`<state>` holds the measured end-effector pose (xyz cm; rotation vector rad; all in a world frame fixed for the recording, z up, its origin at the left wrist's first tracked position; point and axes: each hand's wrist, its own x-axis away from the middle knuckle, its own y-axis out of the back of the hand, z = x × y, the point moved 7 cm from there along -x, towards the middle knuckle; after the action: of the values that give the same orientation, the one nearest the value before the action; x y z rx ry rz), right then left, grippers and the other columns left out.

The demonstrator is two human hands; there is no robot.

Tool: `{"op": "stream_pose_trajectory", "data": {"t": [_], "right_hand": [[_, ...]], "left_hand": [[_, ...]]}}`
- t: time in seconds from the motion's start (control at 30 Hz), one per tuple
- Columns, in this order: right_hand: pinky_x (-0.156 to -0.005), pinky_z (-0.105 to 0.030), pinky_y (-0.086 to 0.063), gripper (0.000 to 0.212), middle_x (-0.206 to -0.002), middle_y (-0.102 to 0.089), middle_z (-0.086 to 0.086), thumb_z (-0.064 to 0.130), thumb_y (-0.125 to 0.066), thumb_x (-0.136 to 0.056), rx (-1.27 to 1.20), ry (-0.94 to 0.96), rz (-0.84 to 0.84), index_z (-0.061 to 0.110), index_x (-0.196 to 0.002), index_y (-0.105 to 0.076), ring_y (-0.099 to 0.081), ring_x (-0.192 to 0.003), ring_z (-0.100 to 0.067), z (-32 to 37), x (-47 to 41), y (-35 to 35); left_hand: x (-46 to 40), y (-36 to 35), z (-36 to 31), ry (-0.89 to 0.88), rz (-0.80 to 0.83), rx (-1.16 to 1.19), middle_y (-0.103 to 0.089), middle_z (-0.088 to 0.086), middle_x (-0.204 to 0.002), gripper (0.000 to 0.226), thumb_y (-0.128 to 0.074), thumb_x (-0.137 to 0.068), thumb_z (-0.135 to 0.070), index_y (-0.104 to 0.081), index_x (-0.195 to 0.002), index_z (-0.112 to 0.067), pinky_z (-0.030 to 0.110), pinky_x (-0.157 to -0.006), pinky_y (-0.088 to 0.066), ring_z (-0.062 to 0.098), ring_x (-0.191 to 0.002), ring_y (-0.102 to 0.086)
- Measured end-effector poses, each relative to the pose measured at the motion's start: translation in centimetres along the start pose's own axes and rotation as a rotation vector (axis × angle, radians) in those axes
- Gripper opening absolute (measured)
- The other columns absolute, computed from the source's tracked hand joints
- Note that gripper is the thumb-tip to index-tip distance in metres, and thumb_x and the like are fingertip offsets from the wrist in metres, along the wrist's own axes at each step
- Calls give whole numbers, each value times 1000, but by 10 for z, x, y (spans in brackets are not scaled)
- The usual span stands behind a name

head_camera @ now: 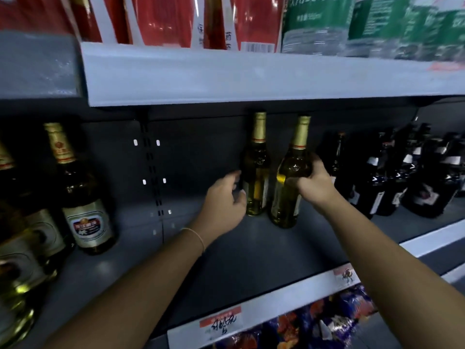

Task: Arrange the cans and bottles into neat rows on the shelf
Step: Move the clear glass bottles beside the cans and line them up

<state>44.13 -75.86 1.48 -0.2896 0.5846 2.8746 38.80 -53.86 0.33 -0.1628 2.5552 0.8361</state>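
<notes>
Two green bottles with gold foil necks stand at the back of the grey shelf [251, 248], and I am working both of them at once. My right hand [313, 182] is wrapped around the shoulder of the nearer bottle [289, 192], fingers and thumb curled about the glass; that bottle leans a little to the right, so I judge it is being set down or nudged into line. My left hand [224, 197] sits just beside the farther bottle [256, 177] with its fingers loosely curved toward the glass, and I cannot tell whether they touch it; it does not look like a firm hold. The step in hand, as I read it, is building a row in the bare middle stretch, between the labelled bottle [83, 197] with its neighbours at the left and the dark bottles [402, 177] crowded at the right. The next move calls for righting the tilted bottle, seating it flat beside its partner, and keeping the two level with the back wall without knocking the dark ones close by. As for writing, the left bottle's oval label is red, blue and white, its words too blurred to read. The price tag [221, 323] on the shelf edge carries handwriting I cannot make out. Above, red packs [163, 21] and green-labelled water bottles [319, 23] show Chinese characters, mostly smeared.
</notes>
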Motion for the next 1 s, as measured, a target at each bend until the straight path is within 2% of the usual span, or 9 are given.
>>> {"op": "stream_pose_trajectory", "data": {"t": [0.1,0.2,0.33,0.4,0.5,0.57,0.77,0.9,1.0], "right_hand": [[-98,-44,-53,80,-115,-64,0,2,-80,-74,-65,-45,59,17,-140,-38,-62,-110,-20,-10,-9,-6],[-93,-41,-55,80,-114,-66,-1,10,-88,-66,-81,-36,56,14,-133,-45,-65,-107,-19,-14,-13,-8],[-82,-38,-59,94,-105,-72,2,54,-95,-36,-15,-52,73,19,-116,-60,-70,-97,-15,-17,-12,-10],[-81,-38,-59,89,-102,-73,4,65,-90,-35,40,-17,81,24,-109,-62,-70,-95,-13,-12,-11,-13],[-88,-40,-56,40,-100,-69,2,34,-85,-69,66,22,129,24,-98,-60,-67,-97,-17,3,-4,-16],[-93,-45,-55,27,-97,-70,-1,20,-80,-74,104,77,187,26,-90,-59,-67,-96,-19,10,-2,-17],[-83,-40,-60,72,-92,-74,8,63,-85,-36,186,95,147,25,-95,-68,-71,-87,-11,16,6,-22],[-80,-38,-59,77,-94,-71,7,70,-80,-38,279,91,57,23,-97,-64,-69,-89,-15,25,17,-27],[-78,-36,-59,82,-94,-69,7,76,-73,-38,322,88,26,23,-99,-62,-67,-89,-16,30,25,-32]], "left_hand": [[-1,-6,3,19,24,-2,-48,3,-140,51,-54,-95,-14,-40,-145,-15,29,-104,-44,13,-125,-49],[-1,-10,6,28,43,-12,-49,3,-140,53,-55,-95,-14,-39,-145,-16,32,-105,-44,12,-124,-49],[5,-19,12,48,90,-7,-48,3,-141,54,-58,-94,-16,-39,-145,-18,31,-105,-44,12,-125,-49],[9,-27,15,59,121,-12,-48,2,-142,55,-59,-94,-20,-38,-145,-20,33,-105,-45,13,-126,-49],[15,-38,15,74,154,-26,-49,2,-141,57,-61,-92,-24,-39,-144,-20,33,-104,-46,13,-124,-50],[17,-44,11,79,160,-14,-51,3,-140,56,-62,-92,-22,-42,-143,-17,30,-101,-46,11,-118,-53],[23,-51,-1,77,175,14,-57,2,-127,45,-64,-90,-16,-51,-133,-9,18,-87,-41,4,-101,-50],[31,-55,0,92,220,18,-56,-6,-120,49,-70,-87,-20,-51,-132,-12,16,-86,-41,2,-102,-49],[39,-55,12,138,226,40,-64,-7,-120,48,-73,-81,-30,-54,-125,-24,28,-93,-51,4,-104,-59]]}}
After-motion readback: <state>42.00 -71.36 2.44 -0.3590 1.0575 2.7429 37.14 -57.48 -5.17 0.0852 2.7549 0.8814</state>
